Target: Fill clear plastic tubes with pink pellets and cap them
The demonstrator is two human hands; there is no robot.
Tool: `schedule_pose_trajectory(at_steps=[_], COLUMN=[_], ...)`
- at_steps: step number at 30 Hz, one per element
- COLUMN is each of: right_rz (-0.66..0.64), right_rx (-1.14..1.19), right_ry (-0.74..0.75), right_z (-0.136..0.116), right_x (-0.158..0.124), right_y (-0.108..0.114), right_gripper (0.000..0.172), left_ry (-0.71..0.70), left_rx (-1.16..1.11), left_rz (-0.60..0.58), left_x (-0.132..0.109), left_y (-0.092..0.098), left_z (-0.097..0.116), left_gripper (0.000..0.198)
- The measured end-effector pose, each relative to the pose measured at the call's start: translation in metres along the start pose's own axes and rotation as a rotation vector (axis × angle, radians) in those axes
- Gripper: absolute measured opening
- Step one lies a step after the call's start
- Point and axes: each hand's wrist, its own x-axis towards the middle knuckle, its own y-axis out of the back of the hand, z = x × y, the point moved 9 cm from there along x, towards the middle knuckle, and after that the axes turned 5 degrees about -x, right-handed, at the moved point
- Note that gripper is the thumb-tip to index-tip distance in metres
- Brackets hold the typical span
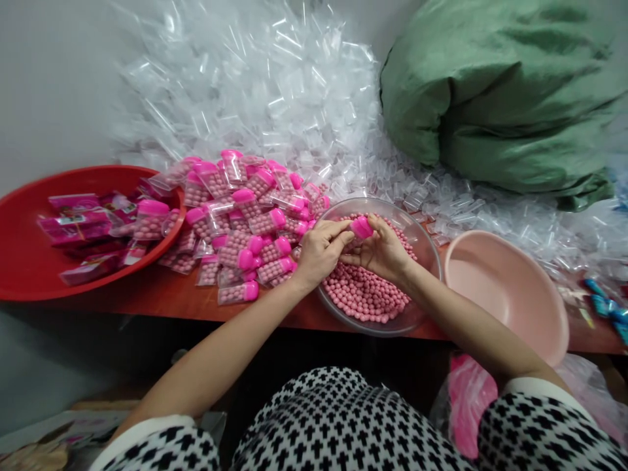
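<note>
Above a clear round bowl [432, 261] of small pink balls [366, 294], my two hands meet around a small container with a bright pink cap [362, 227]. My left hand [320, 254] is closed, its thumb and fingers pinching the container's side; they mostly hide its body. Thumb and index finger of my right hand [387, 247] grip the cap, while the other fingers curl beneath. To the left lies a heap of clear flat bottles [267, 221] with pink caps, filled with pink balls.
A red basin [24, 261] holding shiny pink packets [81, 226] stands at the left. Clear plastic containers [255, 85] pile up behind. At the right are a pale pink basin [510, 294] and a large green sack [490, 98]. The table's front edge runs below the bowl.
</note>
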Motion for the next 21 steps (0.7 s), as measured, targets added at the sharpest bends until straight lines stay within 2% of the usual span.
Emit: schedule_pose_trajectory(at_steps=[8,12,16,19,21], right_rz=[0.031,-0.008,0.014,-0.005,-0.014], right_rx=[-0.054,0.021,0.068,-0.064,-0.206], right_ry=[0.116,0.108,0.091,0.041,0.051], right_z=[-0.003,0.000,0.004,0.001,-0.010], right_x=[0.000,0.003,0.011,0.016,0.015], right_y=[0.000,-0.003,-0.003,-0.008,-0.008], right_gripper=[0.031,0.027,0.026,0.036,0.045], left_ry=[-0.075,-0.094,-0.097,-0.044,-0.006], left_rx=[-0.064,-0.067,-0.019,-0.047,-0.125], left_rz=[0.008,0.014,0.025,0.039,0.052], left_x=[-0.001,-0.001,-0.002,0.000,0.004], left_y=[0.000,0.002,0.003,0.002,0.005], left_z=[0.009,0.013,0.012,0.004,-0.001], left_gripper=[0.021,0.020,0.020,0.019,0.020])
